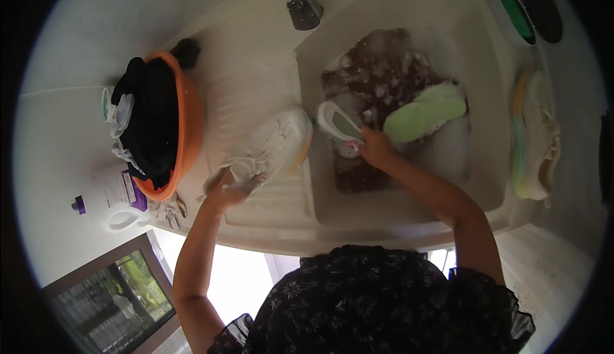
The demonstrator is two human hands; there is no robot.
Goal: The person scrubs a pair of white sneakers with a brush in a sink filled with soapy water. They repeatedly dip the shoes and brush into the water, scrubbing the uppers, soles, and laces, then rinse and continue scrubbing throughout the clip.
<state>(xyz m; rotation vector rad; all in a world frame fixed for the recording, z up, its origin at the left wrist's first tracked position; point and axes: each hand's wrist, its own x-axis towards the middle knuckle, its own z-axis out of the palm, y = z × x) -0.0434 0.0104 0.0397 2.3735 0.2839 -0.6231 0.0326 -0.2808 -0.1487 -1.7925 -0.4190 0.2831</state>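
Sink (487, 156) holds sudsy water; pale shoe (281, 140) lies on the ribbed drainboard left of the basin, left hand (233, 191) curled around its opening end, second shoe (536, 136) on the right ledge, can't tell if clean. Green insole (425, 112) lies loose in the basin. Right hand (377, 149) closed on white brush (336, 118), off the shoe; scrubbing looks partway, rinsing probably left.

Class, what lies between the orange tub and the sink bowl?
The head view shows a white shoe, with the left hand on it, over the ribbed draining board.
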